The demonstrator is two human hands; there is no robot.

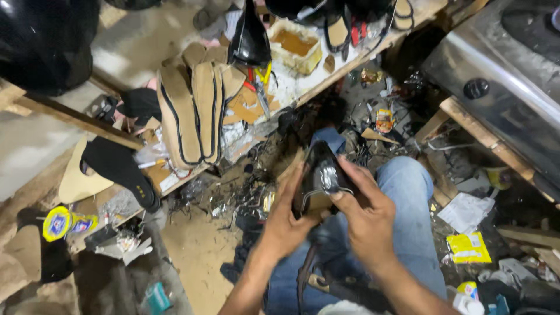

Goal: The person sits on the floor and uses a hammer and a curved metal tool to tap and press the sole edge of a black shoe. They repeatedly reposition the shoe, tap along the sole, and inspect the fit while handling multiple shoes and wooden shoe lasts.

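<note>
Both my hands hold a black shoe (322, 172) with a shiny metal buckle above my lap. My left hand (285, 217) grips its left side and underside, fingers wrapped up along the edge. My right hand (366, 208) clasps the right side, with the thumb pressing near the buckle. My blue-jeaned knee (408, 192) is right behind the shoe.
A cluttered wooden workbench (344, 67) runs diagonally at the back with tan shoe soles (195, 111), a black sole (119, 169), a black shoe upper (249, 38), a tray of glue (294, 44) and a yellow tin (58, 223). Scraps and packets (468, 247) litter the floor. A metal appliance (513, 76) stands right.
</note>
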